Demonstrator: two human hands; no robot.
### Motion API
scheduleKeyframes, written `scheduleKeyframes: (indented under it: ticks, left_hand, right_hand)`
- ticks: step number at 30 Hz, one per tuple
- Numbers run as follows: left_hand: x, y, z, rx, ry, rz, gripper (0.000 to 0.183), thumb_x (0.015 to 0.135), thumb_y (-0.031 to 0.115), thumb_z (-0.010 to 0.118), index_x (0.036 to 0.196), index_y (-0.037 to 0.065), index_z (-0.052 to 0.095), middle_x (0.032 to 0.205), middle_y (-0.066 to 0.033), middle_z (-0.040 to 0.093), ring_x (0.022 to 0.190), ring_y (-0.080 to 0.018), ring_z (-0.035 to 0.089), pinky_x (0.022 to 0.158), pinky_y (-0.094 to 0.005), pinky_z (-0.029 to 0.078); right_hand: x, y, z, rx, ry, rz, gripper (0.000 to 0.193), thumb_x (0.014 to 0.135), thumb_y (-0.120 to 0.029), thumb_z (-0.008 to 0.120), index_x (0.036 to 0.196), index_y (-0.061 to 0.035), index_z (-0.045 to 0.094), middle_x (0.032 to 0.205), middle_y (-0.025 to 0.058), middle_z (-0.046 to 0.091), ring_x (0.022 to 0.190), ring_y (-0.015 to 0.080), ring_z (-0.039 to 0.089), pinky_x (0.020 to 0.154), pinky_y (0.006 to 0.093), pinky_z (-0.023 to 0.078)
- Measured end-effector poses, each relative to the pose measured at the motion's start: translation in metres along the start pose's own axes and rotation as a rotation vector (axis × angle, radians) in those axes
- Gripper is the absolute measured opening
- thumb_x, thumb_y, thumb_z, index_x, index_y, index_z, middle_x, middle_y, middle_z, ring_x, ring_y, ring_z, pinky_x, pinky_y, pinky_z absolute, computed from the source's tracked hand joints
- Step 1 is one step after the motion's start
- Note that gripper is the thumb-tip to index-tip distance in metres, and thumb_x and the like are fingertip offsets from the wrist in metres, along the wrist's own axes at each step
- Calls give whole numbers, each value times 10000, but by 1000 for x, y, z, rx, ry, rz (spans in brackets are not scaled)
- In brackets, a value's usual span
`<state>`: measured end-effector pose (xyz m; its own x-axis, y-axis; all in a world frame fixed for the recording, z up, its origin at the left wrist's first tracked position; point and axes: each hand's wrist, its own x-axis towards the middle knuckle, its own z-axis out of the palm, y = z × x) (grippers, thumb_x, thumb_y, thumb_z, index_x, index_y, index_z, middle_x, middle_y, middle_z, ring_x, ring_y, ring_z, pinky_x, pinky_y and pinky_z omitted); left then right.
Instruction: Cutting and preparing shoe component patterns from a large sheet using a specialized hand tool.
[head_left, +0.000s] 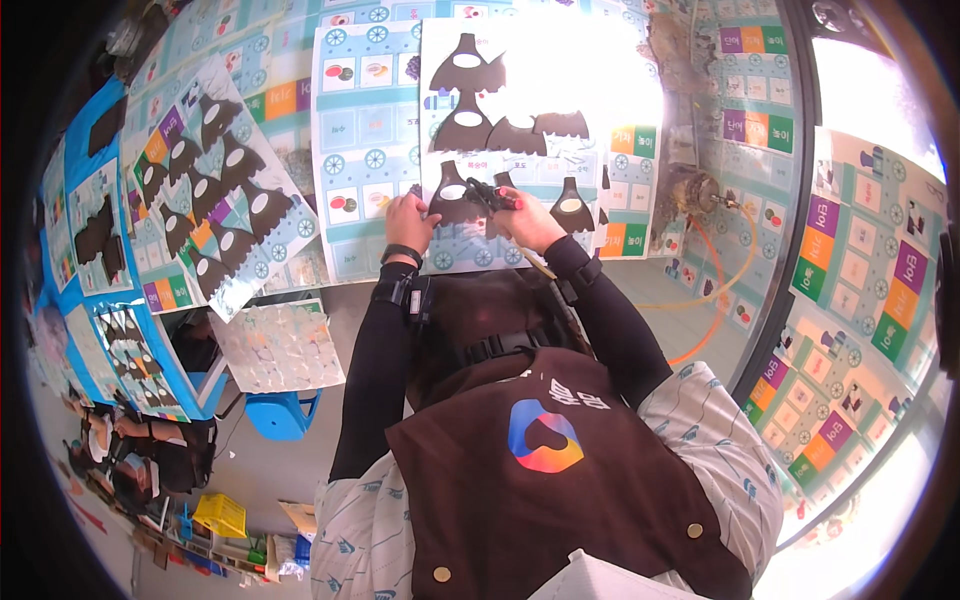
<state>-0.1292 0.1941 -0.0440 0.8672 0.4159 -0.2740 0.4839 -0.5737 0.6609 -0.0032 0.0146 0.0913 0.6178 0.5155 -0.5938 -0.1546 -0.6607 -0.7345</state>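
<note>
My left hand [408, 222] is at the left edge of a black flared piece [460, 210] with a white oval, its thumb and fingertips closed on that edge. The piece lies on a printed sheet [445, 262] in front of me. In my right hand [532, 222] is a small dark hand tool [487, 194] with a red part, held over the right side of the piece; its working end is hard to make out. A yellowish hose [690, 303] trails from near my right wrist. Another flared piece [572, 210] lies just right of that hand.
Farther back on the sheet are more black pieces [466, 125]. A tilted board [215, 200] at left carries several similar pieces. An orange hose [712, 335] hangs by a wall fitting [697, 190] at right. A blue stool [280, 413] stands lower left; other people [140, 450] are beyond it.
</note>
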Motion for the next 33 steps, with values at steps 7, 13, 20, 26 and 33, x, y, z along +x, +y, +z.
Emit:
scheduleKeyframes:
  ticks: [7,13,20,26,33]
  left_hand:
    - [1,-1,1,7,-8,-8,355,655,169,850,779,71,533,793,-80,570,827,-287,546,747,-391,445]
    - [1,0,0,1,-11,-4,356,653,165,850,770,69,528,791,-85,567,820,-294,545,742,-392,445]
    - [1,-2,-1,-30,-19,-11,371,623,163,857,770,80,526,799,-85,560,845,-302,541,760,-393,437]
    - [1,-2,0,-8,-25,-18,376,624,163,857,782,81,527,800,-79,561,848,-298,541,768,-388,436]
    - [0,-1,-1,-5,0,10,356,642,163,852,783,69,539,788,-81,575,829,-287,550,749,-386,446]
  right_hand:
    - [-1,3,-7,-53,-46,98,371,759,-192,630,1082,-10,628,888,179,687,836,301,661,769,356,505]
    - [1,9,-12,-84,-51,101,361,757,-188,598,1068,-5,624,901,196,679,886,353,649,782,387,504]
    - [-2,6,-6,-50,-52,118,357,759,-196,623,1072,-25,638,828,192,671,782,334,653,738,384,509]
    - [4,0,4,-78,-117,7,317,774,-197,626,1032,-17,660,720,140,661,660,285,640,667,347,509]
    - [-2,9,-7,-21,-59,65,294,744,-184,607,987,-25,657,754,160,664,728,315,648,709,368,505]
